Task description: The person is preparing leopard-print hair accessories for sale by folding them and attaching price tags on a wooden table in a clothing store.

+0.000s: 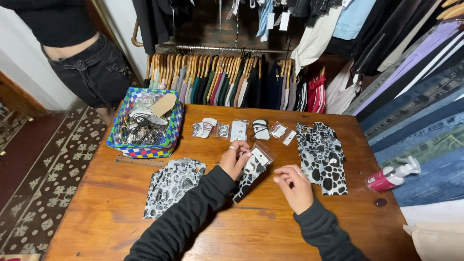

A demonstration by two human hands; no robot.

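My left hand holds a small clear packet with a white card inside, over a black-and-white patterned pouch that it also grips. Close to the right, my right hand hovers with its fingers pinched together; I cannot tell whether anything is between them. A stack of patterned pouches lies to the right of my hands, another pile to the left. A row of small clear packets with jewellery lies across the table beyond my hands.
A woven blue, green and white basket of packets and tags stands at the back left of the wooden table. A pink spray bottle lies at the right edge. Another person stands at the far left. Clothes racks line the back.
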